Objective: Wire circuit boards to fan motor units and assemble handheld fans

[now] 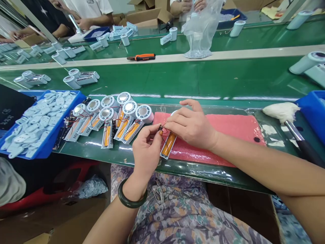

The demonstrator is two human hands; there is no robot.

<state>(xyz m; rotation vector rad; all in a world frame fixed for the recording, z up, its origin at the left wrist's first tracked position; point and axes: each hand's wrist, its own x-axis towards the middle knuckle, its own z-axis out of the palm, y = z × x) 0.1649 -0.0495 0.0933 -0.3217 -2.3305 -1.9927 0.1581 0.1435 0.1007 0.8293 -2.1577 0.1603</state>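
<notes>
My left hand (146,147) pinches a small dark circuit board (160,128) between thumb and forefinger. Thin red and black wires run from the board to an open handheld fan body (168,146), whose handle shows an orange battery cell. That body lies at the left end of a pink foam mat (228,135). With fingertips closed on the wires beside the board, my right hand (190,127) covers most of the fan's round head. Left of my hands, several similar fan bodies (132,130) with orange cells and loose wires lie in a cluster.
A blue bin (48,145) of pale blue plastic parts stands at left. At right lie a cloth-wrapped hammer-like tool (291,123) and another blue bin (313,108). Beyond the green belt (177,81) are orange-handled pliers (141,57), a plastic bag (201,30) and several people working.
</notes>
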